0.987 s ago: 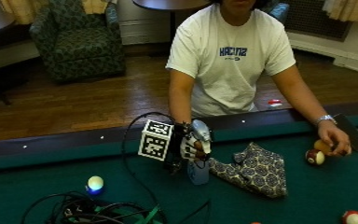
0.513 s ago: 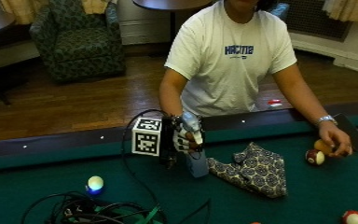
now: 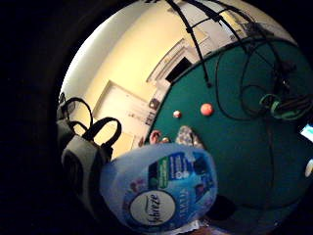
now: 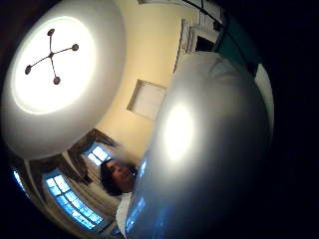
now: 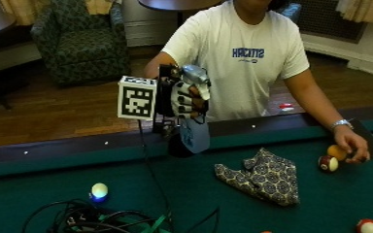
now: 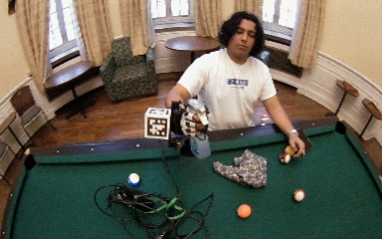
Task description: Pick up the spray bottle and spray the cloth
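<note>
A green-felted desk (image 5: 315,213) with dark rails carried several billiard balls. A white-and-blue ball (image 5: 99,191) lay near a tangle of black and green cables (image 5: 102,221). An orange ball (image 6: 244,211) sat well out on the felt, with a red-and-white ball (image 6: 299,195) further along. A yellow ball (image 5: 336,152) and a dark striped ball (image 5: 329,163) lay just beside each other near the far rail. Behind the desk stood a green patterned armchair (image 5: 86,41) on a wooden floor (image 5: 51,114), a round wooden table (image 6: 194,45) under curtained windows (image 6: 98,25), and a small red-and-white object (image 5: 286,106) on the floor.
</note>
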Tool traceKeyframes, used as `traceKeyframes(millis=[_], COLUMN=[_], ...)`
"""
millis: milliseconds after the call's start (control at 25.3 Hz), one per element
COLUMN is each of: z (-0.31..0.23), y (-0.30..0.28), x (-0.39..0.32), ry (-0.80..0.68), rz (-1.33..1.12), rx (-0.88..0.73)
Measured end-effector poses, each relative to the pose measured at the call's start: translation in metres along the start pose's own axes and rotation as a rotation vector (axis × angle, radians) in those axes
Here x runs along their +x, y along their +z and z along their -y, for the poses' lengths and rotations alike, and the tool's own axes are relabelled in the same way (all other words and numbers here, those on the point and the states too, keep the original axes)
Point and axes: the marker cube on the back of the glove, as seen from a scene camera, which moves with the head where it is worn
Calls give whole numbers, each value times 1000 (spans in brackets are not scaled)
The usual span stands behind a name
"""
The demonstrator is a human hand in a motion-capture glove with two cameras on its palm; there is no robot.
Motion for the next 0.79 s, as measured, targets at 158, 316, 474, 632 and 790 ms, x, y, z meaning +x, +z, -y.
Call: traceKeyframes(millis=[158,316,474,632,790], z=[18,36,55,70,80], y=[-6,-10,-12,-9,-3], x=[-27,-58,-94,-119,-128], ry=[-20,-53,-70,-81,-47], rz=[-53,-95,-123,-132,-151], rx=[-36,-86,-118,-144,-191])
